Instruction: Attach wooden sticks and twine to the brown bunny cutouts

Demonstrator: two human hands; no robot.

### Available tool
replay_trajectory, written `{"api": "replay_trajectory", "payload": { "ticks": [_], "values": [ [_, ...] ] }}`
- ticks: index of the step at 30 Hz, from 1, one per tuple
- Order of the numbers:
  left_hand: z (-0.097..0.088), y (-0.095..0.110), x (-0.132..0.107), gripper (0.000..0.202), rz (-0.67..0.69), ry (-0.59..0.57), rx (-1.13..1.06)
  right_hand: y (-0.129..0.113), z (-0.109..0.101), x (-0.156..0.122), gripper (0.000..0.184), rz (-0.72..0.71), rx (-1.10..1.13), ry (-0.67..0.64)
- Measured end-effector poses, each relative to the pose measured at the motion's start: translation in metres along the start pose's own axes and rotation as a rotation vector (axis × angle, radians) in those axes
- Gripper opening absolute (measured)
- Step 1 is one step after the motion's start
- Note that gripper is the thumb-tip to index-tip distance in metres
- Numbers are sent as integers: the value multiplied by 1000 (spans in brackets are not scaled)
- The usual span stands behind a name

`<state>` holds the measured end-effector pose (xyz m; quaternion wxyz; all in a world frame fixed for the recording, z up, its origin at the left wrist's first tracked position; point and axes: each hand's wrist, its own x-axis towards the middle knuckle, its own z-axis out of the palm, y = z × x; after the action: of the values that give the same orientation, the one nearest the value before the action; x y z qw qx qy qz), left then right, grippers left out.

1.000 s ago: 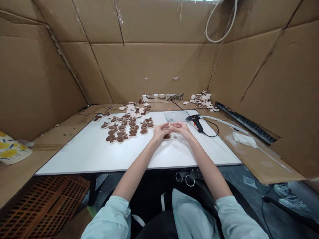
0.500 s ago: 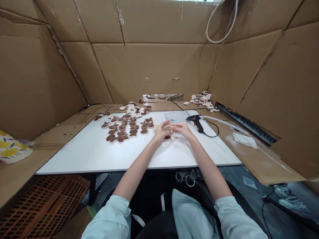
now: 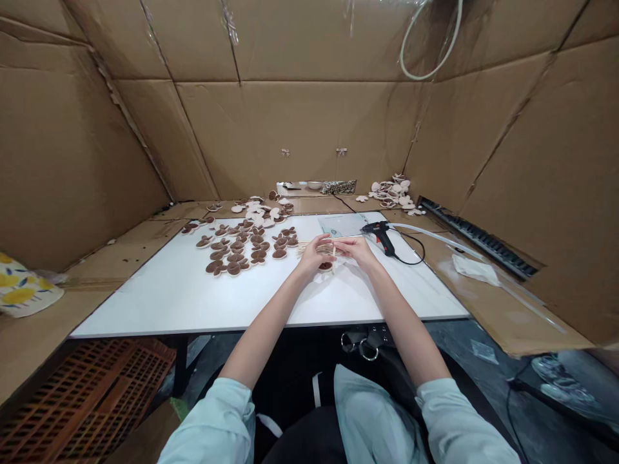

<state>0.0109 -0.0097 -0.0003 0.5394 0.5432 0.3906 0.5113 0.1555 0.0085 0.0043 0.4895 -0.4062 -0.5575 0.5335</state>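
My left hand and my right hand meet over the middle of the white table. Both pinch a bundle of thin pale sticks whose ends poke out to the left of my left hand. A single stick end points down between the two hands. Just under them a brown bear-shaped piece lies on the table. To the left lies a group of several brown bear-shaped pieces.
A black glue gun with its cord lies right of my hands. Pale cut-out pieces are heaped at the back right, more at the back centre. Cardboard walls enclose the table. An orange crate sits below left.
The hands stayed together and shifted slightly away from me. The stick ends now show further out to the left of my left hand.
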Motion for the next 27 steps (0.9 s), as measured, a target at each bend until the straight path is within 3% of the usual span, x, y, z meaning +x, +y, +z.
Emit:
{"api": "replay_trajectory", "payload": {
  "ticks": [10, 14, 20, 27],
  "values": [
    [-3, -1, 3, 59, -40, -53, 39, -1, 2, -1, 22, -67, -12, 66],
    [0, -1, 2, 56, -88, -7, 25, 1, 1, -1, 20, -90, -46, 64],
    [2, -2, 0, 37, -95, -37, -49, 4, -2, 1, 22, -98, -82, 50],
    [-2, 0, 3, 38, -70, 155, -116, 4, 5, 1, 43, -114, -65, 20]
  ]
}}
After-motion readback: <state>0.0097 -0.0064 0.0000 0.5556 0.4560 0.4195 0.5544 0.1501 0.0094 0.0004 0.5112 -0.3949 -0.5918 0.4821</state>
